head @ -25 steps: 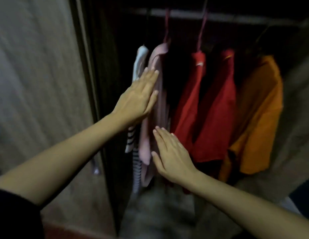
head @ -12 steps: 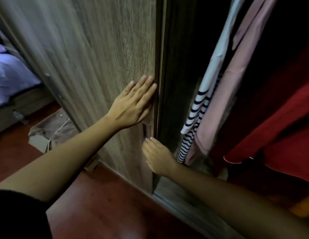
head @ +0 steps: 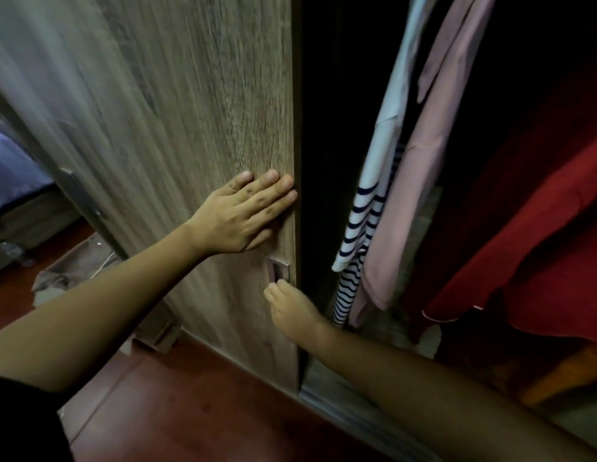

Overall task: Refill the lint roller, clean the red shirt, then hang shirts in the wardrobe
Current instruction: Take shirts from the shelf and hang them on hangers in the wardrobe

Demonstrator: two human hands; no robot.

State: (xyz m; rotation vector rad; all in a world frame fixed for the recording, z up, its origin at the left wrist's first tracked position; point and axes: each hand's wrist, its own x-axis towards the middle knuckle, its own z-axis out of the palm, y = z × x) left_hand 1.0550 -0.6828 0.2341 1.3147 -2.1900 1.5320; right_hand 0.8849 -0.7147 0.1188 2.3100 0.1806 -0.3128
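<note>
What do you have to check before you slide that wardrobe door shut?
1. Left hand flat on the sliding door: ok.
2. Left fingertips back from the door's edge: not ok, they reach it.
3. Right hand hooked into the recessed handle: cannot tell.
4. Striped shirt clear of the door's path: ok, dark gap between.
5. Red shirt hanging inside: ok.
6. Bottom track free: cannot tell, partly hidden.

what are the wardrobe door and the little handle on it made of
Wardrobe door: looks like wood-grain laminate or veneer over board, matte; grey-brown streaked grain, no gloss. Solid wood can't be ruled out.
Recessed handle: probably brushed metal, satin silver; its rim catches light.
</note>
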